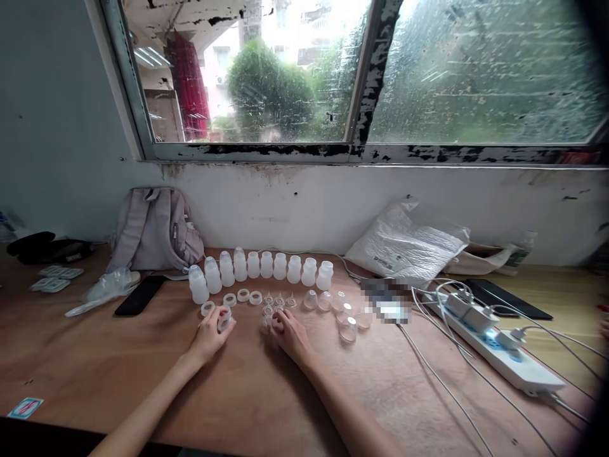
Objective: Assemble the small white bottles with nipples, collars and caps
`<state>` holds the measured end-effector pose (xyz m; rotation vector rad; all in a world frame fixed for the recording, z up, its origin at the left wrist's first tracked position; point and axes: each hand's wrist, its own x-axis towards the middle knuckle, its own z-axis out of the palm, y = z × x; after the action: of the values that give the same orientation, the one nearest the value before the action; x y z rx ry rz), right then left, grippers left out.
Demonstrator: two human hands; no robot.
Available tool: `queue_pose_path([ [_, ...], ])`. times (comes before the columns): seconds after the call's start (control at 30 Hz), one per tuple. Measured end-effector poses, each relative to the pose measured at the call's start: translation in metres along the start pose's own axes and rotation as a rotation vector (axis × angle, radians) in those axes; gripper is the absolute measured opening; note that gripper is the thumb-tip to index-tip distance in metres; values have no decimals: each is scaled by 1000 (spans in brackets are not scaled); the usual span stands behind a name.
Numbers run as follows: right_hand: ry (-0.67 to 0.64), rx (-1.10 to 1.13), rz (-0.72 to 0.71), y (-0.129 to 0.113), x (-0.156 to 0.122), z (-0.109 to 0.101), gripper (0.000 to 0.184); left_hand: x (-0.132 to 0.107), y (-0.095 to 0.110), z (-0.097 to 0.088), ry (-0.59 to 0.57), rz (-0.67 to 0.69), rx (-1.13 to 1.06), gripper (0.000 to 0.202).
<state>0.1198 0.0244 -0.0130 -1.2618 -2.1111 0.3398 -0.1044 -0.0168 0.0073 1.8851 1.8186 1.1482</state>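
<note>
My left hand (213, 331) is closed around a translucent bottle ring (224, 322), held just over the table. Beside it lie several similar loose rings, one of them a screw ring (243, 295) in a short row. My right hand (290, 335) has its fingers curled and pinched at the near edge of a cluster of clear bottle nipples (279, 299); its fingertips are on a nipple (268, 320), partly hidden by them. Behind, several frosted baby bottles (254, 265) stand in a curved row, the leftmost ones topped. Right of the nipples are several clear dome caps (347, 329).
A black phone (139, 296), a plastic bag (108, 289) and a backpack (155, 228) are at the left. On the right lie a silver mailing bag (404, 244), a power strip (504, 346) with trailing cables, and a dark tablet (511, 298). A wall and window rise behind.
</note>
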Motion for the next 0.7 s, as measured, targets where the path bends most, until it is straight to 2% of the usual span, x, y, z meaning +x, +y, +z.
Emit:
queue_pose_path([
  [0.07,47,95,10,1,-1,1,14,6,18,18,45,-89,-386,32],
  [0.13,116,181,33,4,-1,1,14,15,39,42,30,-254,-860,32],
  [0.27,352,252,87,16,-3,-3,16,29,77,94,3,-317,-1061,39],
  [0.37,484,210,78,26,-4,-14,17,27,92,122,0,-344,-1222,38],
  [0.43,539,165,41,31,-4,-21,19,22,95,130,-36,-379,-1324,34],
  [0.53,575,97,-82,33,-4,-25,24,16,93,130,-163,-420,-1395,30],
  [0.6,531,66,-164,30,-3,-23,28,15,90,128,-213,-448,-1451,28],
  [0.7,429,83,-222,24,-4,-20,32,16,86,127,-209,-508,-1549,23],
])
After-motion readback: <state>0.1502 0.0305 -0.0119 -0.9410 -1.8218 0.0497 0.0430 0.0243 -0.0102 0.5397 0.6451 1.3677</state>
